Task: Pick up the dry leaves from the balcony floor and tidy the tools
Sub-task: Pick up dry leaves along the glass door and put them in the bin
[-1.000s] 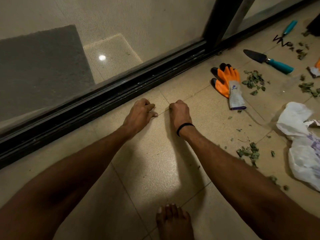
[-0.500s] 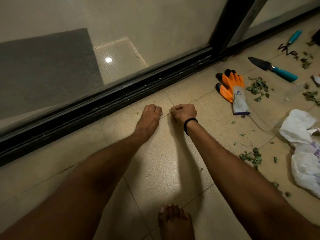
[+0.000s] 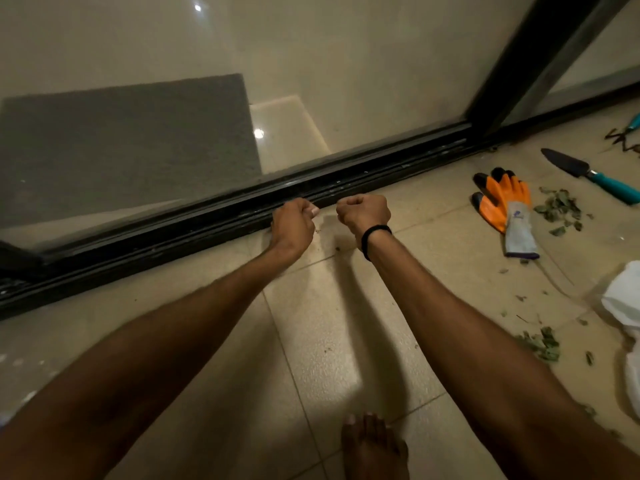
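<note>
Both hands are low by the door track, well apart from the mess. The left hand has its fingers curled under with the thumb laid across them. The right hand is balled into a fist, and whether either hides a scrap cannot be told. The leaves lie off to the right on the floor: one heap just beside the glove, another near the white bag, with crumbs strewn between. They look dry, feather-light and brittle, so they will likely crumble under a hard pinch and skid on the glossy tile. A loose scoop with cupped fingers, drawn in from a heap's edges, should suit them better than picking singly. The trowel looks stiff and heavier, best taken by its teal handle, away from the dark blade. The glove is soft and limp; its grey cuff offers the easy hold.
</note>
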The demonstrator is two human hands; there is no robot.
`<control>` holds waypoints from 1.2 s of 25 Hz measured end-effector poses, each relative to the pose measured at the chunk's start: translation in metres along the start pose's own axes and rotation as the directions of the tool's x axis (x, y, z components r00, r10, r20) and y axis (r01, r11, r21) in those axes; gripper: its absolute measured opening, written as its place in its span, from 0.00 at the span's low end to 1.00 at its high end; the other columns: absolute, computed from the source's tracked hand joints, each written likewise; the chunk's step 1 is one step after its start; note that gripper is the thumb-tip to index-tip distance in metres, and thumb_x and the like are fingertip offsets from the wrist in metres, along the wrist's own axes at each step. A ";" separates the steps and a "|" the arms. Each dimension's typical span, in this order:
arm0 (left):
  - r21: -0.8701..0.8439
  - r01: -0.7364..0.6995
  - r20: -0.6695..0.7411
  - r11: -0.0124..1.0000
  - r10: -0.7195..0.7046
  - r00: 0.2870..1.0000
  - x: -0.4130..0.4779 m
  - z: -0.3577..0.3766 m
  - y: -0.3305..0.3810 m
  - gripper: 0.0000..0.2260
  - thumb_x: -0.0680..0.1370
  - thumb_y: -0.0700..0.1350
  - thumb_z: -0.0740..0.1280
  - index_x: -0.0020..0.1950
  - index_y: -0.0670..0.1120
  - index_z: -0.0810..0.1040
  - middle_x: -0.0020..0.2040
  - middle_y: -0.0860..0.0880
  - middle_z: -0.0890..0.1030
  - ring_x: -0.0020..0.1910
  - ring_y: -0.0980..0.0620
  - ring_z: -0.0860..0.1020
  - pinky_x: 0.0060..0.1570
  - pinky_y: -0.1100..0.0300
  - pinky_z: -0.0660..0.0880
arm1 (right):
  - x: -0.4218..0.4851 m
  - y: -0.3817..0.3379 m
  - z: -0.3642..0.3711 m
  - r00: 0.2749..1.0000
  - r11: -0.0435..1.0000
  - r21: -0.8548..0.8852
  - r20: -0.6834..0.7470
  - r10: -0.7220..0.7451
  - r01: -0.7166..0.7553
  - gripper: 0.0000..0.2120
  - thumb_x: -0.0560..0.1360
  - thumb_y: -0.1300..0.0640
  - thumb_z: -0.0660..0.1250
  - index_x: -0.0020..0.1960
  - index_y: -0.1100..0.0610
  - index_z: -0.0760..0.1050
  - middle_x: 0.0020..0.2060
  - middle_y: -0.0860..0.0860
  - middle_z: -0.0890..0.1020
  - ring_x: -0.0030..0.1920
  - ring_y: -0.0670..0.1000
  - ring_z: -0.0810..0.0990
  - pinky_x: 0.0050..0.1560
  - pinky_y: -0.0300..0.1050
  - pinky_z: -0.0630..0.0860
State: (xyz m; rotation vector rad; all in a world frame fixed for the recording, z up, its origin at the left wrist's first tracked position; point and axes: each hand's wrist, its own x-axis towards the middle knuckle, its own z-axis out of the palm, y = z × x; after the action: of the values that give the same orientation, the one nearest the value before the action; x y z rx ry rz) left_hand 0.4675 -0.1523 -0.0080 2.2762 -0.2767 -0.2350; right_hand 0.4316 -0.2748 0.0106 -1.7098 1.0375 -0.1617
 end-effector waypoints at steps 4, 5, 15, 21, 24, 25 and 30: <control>-0.052 0.063 -0.148 0.997 -0.070 0.987 -0.026 -0.083 -0.014 0.08 0.82 0.43 0.66 0.45 0.49 0.81 0.38 0.54 0.80 0.40 0.57 0.78 0.41 0.69 0.73 | -0.047 -0.037 0.047 0.973 0.980 -0.063 0.152 -0.175 0.187 0.03 0.72 0.60 0.74 0.42 0.52 0.83 0.38 0.46 0.84 0.43 0.45 0.83 0.50 0.48 0.83; -0.050 0.079 -0.192 0.996 -0.088 0.977 -0.035 -0.104 -0.018 0.08 0.82 0.43 0.66 0.44 0.49 0.80 0.39 0.53 0.80 0.40 0.56 0.79 0.43 0.66 0.75 | -0.063 -0.046 0.060 0.956 0.968 -0.074 0.193 -0.221 0.238 0.03 0.72 0.60 0.74 0.42 0.52 0.83 0.39 0.46 0.85 0.43 0.45 0.83 0.50 0.48 0.83; 0.028 0.268 -0.640 0.963 -0.189 0.745 -0.176 -0.309 -0.057 0.07 0.83 0.44 0.64 0.56 0.47 0.80 0.54 0.49 0.79 0.49 0.58 0.71 0.44 0.67 0.62 | -0.279 -0.128 0.164 0.666 0.811 0.137 0.502 -0.552 0.569 0.06 0.73 0.59 0.73 0.47 0.48 0.82 0.43 0.45 0.85 0.46 0.44 0.83 0.53 0.47 0.82; 0.004 0.322 -0.858 0.947 -0.162 0.488 -0.289 -0.424 -0.078 0.05 0.80 0.46 0.67 0.47 0.48 0.82 0.43 0.51 0.82 0.42 0.56 0.78 0.43 0.68 0.72 | -0.397 -0.152 0.188 0.370 0.774 0.375 0.716 -0.592 0.511 0.06 0.75 0.60 0.71 0.48 0.50 0.82 0.44 0.47 0.85 0.46 0.43 0.83 0.48 0.40 0.81; -0.114 0.372 -0.870 0.921 -0.273 0.411 -0.327 -0.459 -0.106 0.07 0.78 0.49 0.69 0.45 0.47 0.84 0.41 0.47 0.84 0.43 0.47 0.83 0.52 0.52 0.80 | -0.438 -0.150 0.226 0.247 0.735 0.346 0.786 -0.567 0.583 0.05 0.73 0.63 0.73 0.48 0.57 0.84 0.41 0.50 0.86 0.43 0.46 0.85 0.47 0.45 0.83; -0.155 0.402 -0.855 0.903 -0.326 0.403 -0.335 -0.465 -0.117 0.07 0.78 0.49 0.70 0.45 0.47 0.84 0.41 0.46 0.85 0.43 0.46 0.84 0.52 0.49 0.80 | -0.447 -0.149 0.238 0.223 0.729 0.324 0.809 -0.544 0.603 0.05 0.72 0.64 0.73 0.48 0.60 0.84 0.40 0.53 0.86 0.42 0.49 0.85 0.47 0.48 0.83; -0.361 0.488 -0.709 0.795 -0.574 0.410 -0.361 -0.471 -0.156 0.05 0.78 0.44 0.70 0.44 0.49 0.84 0.35 0.46 0.83 0.35 0.46 0.84 0.47 0.44 0.83 | -0.465 -0.145 0.277 0.097 0.583 0.223 0.879 -0.467 0.781 0.11 0.69 0.69 0.73 0.51 0.60 0.85 0.43 0.54 0.86 0.44 0.51 0.85 0.50 0.49 0.83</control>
State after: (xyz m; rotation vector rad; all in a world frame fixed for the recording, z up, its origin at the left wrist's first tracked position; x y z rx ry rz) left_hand 0.2614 0.3831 0.2110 2.0523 0.9542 0.4705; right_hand 0.3853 0.2538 0.1897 -2.0173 -0.6357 0.3824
